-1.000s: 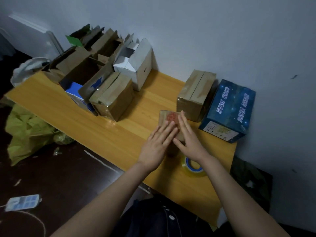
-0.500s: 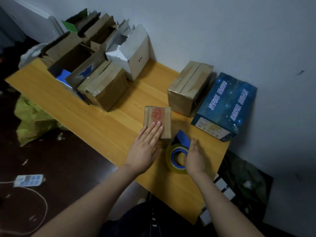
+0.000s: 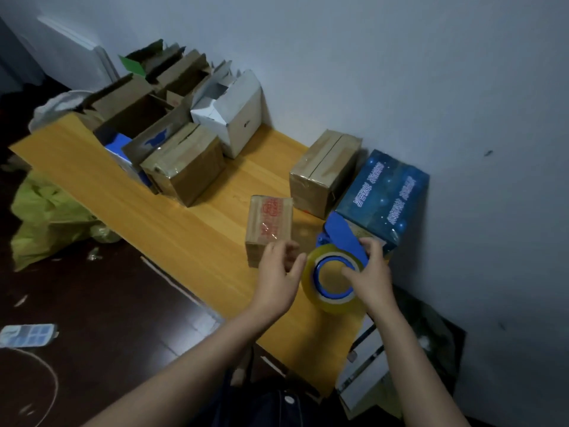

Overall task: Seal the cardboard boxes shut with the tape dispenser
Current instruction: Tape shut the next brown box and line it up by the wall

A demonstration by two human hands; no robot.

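Observation:
A small cardboard box (image 3: 269, 223) with red print lies flat on the wooden table (image 3: 160, 223), clear tape across its top. Just right of it is the blue tape dispenser (image 3: 331, 280) with its yellowish roll, lifted off the table. My right hand (image 3: 371, 271) grips the dispenser, thumb in the roll's core and fingers over the blue guard. My left hand (image 3: 277, 272) hovers between the box's near end and the roll, fingers curled, thumb by the roll's edge. Whether it pinches the tape end is blurred.
A taped brown box (image 3: 326, 171) and a dark blue printed box (image 3: 385, 195) stand by the wall. At the far left are another taped brown box (image 3: 184, 164), a white box (image 3: 231, 118) and several open cartons (image 3: 138, 112). A yellow-green bag (image 3: 46, 217) and a power strip (image 3: 27, 334) lie on the floor.
Both hands left the small box's top. My right hand took the dispenser and lifted it; my left hand drew back toward the roll.

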